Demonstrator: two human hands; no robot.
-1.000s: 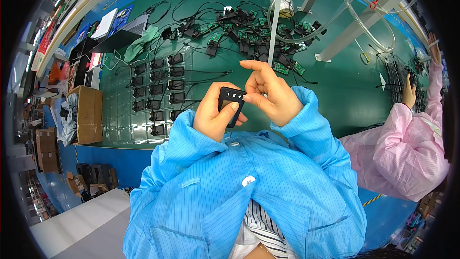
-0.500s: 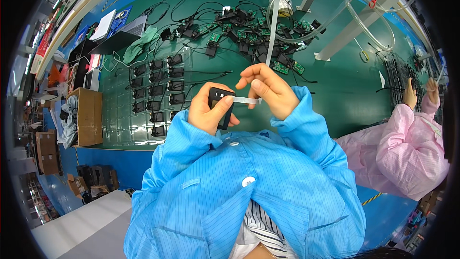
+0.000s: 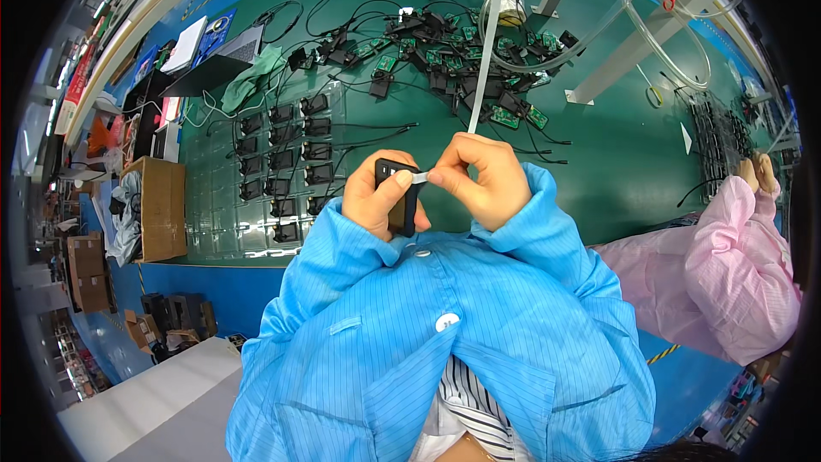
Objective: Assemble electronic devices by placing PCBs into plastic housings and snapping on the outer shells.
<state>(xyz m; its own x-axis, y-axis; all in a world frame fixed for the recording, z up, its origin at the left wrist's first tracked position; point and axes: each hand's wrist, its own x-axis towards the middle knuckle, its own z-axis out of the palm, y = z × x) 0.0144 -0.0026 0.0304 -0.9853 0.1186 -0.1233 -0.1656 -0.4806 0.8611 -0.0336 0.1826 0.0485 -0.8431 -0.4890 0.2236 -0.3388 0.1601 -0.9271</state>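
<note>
My left hand [image 3: 369, 205] is closed around a small black box-shaped device [image 3: 395, 168], its thumb lying across the front. A short whitish strip [image 3: 420, 178] runs from under that thumb toward my right hand [image 3: 486, 184]. Thumb and forefinger of my right hand pinch the strip's free end just beside the device. Where the strip meets the device is hidden by my left thumb. Both hands are above the near part of the green table [image 3: 445, 235], close to my blue smock.
Clear trays [image 3: 209, 205] with rows of black devices [image 3: 278, 161] lie to the left. Behind is a heap of circuit boards and cabled black housings [image 3: 445, 60]. A thin white pole [image 3: 489, 51] rises beyond my right hand. A co-worker in pink [image 3: 727, 274] is at the right.
My right hand has come left and down to the device, its fingers closing in a pinch. Less of the strip shows between the hands. The co-worker's hands have moved together and lower.
</note>
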